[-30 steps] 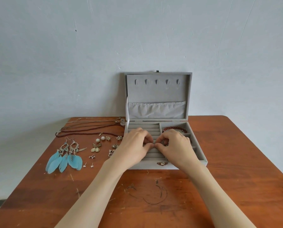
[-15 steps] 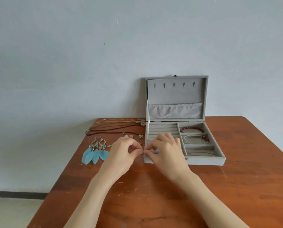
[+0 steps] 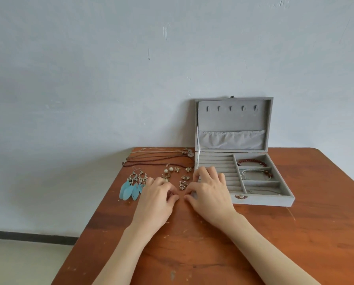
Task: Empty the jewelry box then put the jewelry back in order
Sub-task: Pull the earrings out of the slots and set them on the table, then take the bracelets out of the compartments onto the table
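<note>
Beside the open grey jewelry box [image 3: 244, 182], both hands' [image 3: 157, 199] grips seem pinched on something tiny

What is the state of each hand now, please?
Left hand: fingers curled with tips pinched together; whether it holds anything cannot be told.
Right hand: the same, beside the box; cannot be told.

The table [image 3: 254, 243] is reddish wood, a little glossy, with scratches. The jewelry box [image 3: 264, 199] is covered in matt grey velvet-like cloth, with a small metal clasp [image 3: 241, 196]. The earrings [image 3: 130, 188] have soft blue feathers and dull metal tops
</note>
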Motion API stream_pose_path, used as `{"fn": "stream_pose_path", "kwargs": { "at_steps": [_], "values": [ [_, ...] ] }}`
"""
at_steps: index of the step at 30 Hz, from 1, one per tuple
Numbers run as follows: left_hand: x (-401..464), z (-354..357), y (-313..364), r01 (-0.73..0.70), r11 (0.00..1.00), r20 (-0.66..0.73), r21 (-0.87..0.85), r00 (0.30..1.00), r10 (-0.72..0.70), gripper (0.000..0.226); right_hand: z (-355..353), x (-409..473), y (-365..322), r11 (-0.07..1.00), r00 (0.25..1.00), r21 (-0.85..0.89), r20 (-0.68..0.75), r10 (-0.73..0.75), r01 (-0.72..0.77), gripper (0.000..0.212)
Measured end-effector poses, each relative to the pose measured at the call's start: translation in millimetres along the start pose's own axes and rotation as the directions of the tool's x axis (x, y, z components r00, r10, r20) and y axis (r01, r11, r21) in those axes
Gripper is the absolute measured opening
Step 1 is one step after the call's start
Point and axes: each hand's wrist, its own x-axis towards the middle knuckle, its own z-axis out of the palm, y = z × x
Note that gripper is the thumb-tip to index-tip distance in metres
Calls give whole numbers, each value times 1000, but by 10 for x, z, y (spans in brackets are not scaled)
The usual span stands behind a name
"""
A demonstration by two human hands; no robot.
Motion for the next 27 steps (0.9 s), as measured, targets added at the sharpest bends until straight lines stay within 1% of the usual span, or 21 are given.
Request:
{"fn": "stream_pose_path", "kwargs": {
  "at_steps": [3, 7, 9, 12, 15, 19, 22, 27],
  "values": [
    [-3, -22, 10, -24, 999, 10, 22, 1000, 24, 16, -10, -18, 16, 999, 1000, 44, -22, -7, 8, 21],
    [25, -81, 125, -91, 993, 6, 73, 996, 91, 20, -116, -62, 71, 975, 999, 221, -54, 3, 9, 16],
    [63, -113, 222, -137, 985, -10, 103, 990, 139, 20, -210, -113, 150, 965, 997, 263, -68, 20, -2, 14],
    [137, -118, 412, -189, 974, -24, 124, 981, 194, 19, -377, -190, 343, 970, 995, 240, -89, 53, -30, 15],
    [227, -35, 640, -224, 969, -20, 104, 974, 228, 20, -552, -251, 580, 969, 988, 234, -118, 102, -72, 13],
    [362, 165, 954, -265, 962, 11, 66, 964, 265, 24, -695, -343, 927, 978, 972, 161, -170, 163, -136, 13],
    [497, 313, 1130, -269, 961, 29, 68, 963, 268, 25, -727, -371, 1179, 974, 964, 116, -161, 210, -192, 15],
    [808, 519, 1297, -246, 963, 36, 113, 969, 243, 28, -678, -213, 1516, 964, 953, 96, -153, 262, -249, 19]
  ]
}}
